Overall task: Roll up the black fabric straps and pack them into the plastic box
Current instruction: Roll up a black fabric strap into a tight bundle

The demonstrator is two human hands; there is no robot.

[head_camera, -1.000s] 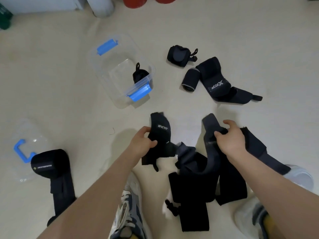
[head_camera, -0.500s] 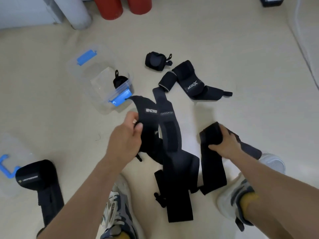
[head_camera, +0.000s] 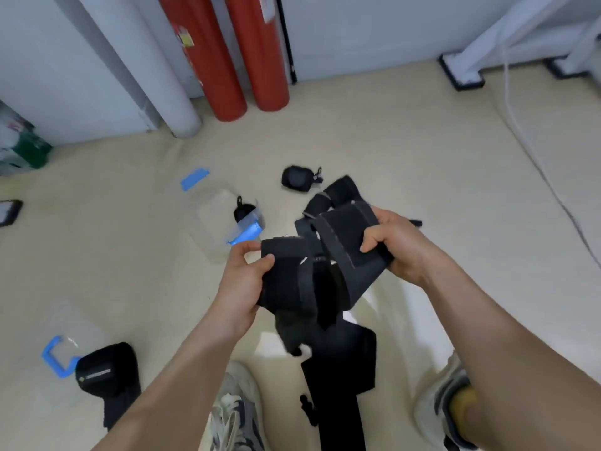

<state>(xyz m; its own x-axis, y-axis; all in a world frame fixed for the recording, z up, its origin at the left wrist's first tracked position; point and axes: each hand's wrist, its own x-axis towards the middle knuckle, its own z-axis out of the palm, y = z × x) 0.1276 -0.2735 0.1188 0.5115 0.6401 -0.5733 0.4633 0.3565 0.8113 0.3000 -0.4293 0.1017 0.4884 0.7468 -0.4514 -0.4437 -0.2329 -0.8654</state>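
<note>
Both hands hold a bundle of black fabric straps [head_camera: 325, 275] lifted off the floor in the middle of the view. My left hand [head_camera: 244, 281] grips its left end, and my right hand [head_camera: 396, 245] grips the wide upper end. The bundle's tails hang down to the floor between my shoes. The clear plastic box [head_camera: 214, 219] with blue latches stands on the floor left of the bundle, with one rolled black strap [head_camera: 243, 210] inside. A rolled strap [head_camera: 297, 179] lies beyond it, and further straps [head_camera: 338, 193] show just behind my right hand.
A clear lid with a blue clip [head_camera: 55, 353] lies at the lower left, beside a partly rolled strap [head_camera: 107, 375]. Two red cylinders [head_camera: 234, 53] and a grey pipe [head_camera: 153, 63] stand against the back wall. A phone [head_camera: 8, 212] lies at the far left.
Both hands have lifted the strap bundle off the floor and come closer together. The view has tilted up, so the wall and red cylinders now show.
</note>
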